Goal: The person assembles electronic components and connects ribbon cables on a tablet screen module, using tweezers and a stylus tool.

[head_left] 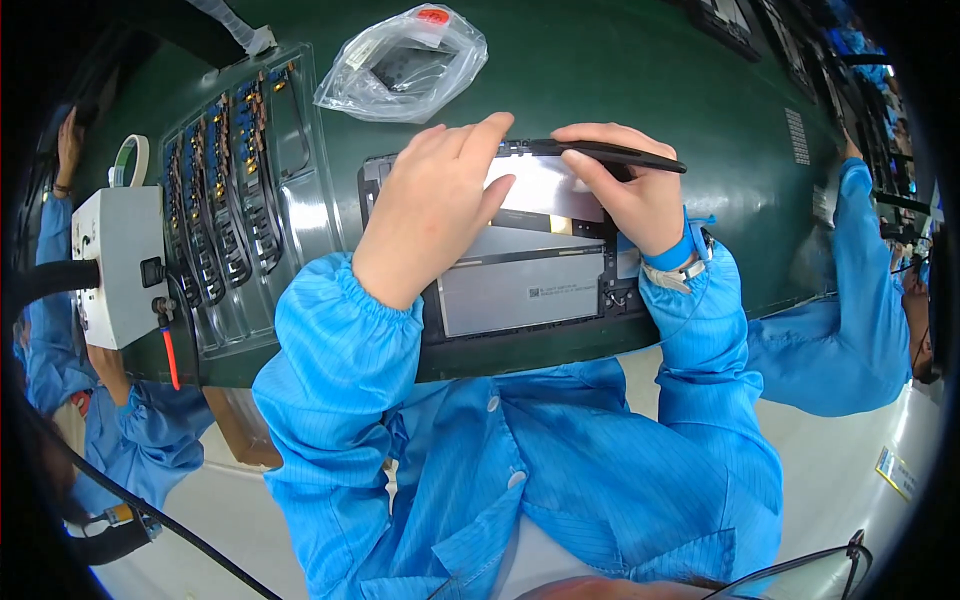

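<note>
An opened tablet-like device [430, 325] lies before me, with a black frame and a silver battery panel [520, 290] bearing a small label. My left hand [430, 200] rests over its upper left part, index finger stretched along the far edge and thumb apart; it grips nothing visible. At the far right edge, my right hand [640, 195] is closed around a slim black pen-like tool [625, 155]. That tool points left, and its exact kind is hard to make out. A blue wrist strap [680, 255] circles my right wrist.
Circuit boards with dark cables sit in a clear plastic tray [305, 215] at left, beside a white box [120, 265] and a tape roll [130, 160]. Beyond the device lies a clear plastic bag [400, 65]. Other people in blue sleeves [845, 300] sit on both sides.
</note>
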Demonstrator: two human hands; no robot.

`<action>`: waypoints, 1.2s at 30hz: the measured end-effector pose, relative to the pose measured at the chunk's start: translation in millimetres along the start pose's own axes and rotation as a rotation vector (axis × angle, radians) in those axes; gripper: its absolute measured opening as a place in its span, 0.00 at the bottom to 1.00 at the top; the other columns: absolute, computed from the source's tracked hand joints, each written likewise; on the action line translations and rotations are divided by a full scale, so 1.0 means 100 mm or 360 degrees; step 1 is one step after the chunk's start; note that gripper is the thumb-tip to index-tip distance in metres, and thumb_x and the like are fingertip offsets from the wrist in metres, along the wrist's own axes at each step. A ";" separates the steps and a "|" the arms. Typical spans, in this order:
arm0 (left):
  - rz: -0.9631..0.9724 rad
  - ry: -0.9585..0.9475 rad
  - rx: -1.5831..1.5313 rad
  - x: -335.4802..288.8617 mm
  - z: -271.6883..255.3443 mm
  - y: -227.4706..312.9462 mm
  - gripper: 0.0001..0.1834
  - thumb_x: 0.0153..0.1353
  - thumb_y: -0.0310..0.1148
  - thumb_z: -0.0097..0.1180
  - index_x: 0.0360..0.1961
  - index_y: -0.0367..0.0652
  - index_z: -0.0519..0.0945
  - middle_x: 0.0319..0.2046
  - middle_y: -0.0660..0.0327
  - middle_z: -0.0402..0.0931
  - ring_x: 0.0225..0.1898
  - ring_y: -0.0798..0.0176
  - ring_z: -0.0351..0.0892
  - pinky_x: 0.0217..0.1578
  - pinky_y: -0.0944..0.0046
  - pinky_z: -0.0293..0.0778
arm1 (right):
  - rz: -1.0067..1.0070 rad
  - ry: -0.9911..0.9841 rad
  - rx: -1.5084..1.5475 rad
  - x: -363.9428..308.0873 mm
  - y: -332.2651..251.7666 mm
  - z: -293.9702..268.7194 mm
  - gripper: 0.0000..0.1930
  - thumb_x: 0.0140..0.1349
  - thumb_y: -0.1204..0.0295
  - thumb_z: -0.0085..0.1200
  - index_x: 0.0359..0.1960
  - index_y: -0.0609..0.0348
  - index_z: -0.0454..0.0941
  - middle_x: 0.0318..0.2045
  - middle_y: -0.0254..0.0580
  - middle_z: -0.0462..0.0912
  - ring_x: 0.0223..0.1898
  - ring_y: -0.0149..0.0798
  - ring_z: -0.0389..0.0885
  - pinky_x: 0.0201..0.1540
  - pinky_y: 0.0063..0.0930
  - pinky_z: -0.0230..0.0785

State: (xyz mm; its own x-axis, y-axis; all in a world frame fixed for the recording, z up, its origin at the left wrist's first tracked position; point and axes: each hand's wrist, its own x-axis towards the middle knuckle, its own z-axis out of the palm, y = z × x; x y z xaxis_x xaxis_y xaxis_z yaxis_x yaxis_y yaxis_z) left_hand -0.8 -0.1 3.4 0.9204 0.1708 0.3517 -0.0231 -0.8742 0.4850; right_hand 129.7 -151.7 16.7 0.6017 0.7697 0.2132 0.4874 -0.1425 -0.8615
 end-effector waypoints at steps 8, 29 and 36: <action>0.0028 0.0008 -0.0034 -0.01 0.01 -0.02 0.23 0.51 0.28 0.56 0.50 0.39 0.67 0.37 0.53 0.75 0.39 0.50 0.74 0.49 0.56 0.66 | -0.0032 -0.0017 -0.0058 0.00 -0.01 0.02 0.08 0.50 0.75 0.57 0.34 0.60 0.81 0.30 0.43 0.82 0.30 0.34 0.80 0.33 0.23 0.71; -0.1096 0.0309 0.0144 -1.53 -0.48 0.82 0.18 0.50 0.34 0.60 0.40 0.38 0.74 0.31 0.54 0.73 0.33 0.53 0.74 0.33 0.61 0.71 | 0.0590 0.0199 -0.0525 -1.05 0.03 -0.74 0.10 0.58 0.77 0.46 0.40 0.66 0.74 0.25 0.37 0.74 0.27 0.27 0.69 0.30 0.20 0.61; -0.0996 0.0160 0.0427 -1.45 -0.55 0.78 0.13 0.50 0.36 0.60 0.34 0.39 0.76 0.26 0.56 0.72 0.29 0.54 0.74 0.29 0.61 0.71 | 0.0293 0.0174 -0.0631 -1.06 0.09 -0.42 0.15 0.56 0.74 0.51 0.46 0.66 0.73 0.32 0.49 0.78 0.33 0.39 0.77 0.37 0.27 0.67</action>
State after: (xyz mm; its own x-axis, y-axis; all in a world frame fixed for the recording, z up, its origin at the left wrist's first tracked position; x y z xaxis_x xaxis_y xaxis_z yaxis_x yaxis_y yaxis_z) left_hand -157.7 -68.5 34.1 0.6880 0.7102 0.1490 0.6104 -0.6774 0.4106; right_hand 97.2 -260.5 5.4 0.7542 0.6419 0.1385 0.5577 -0.5148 -0.6511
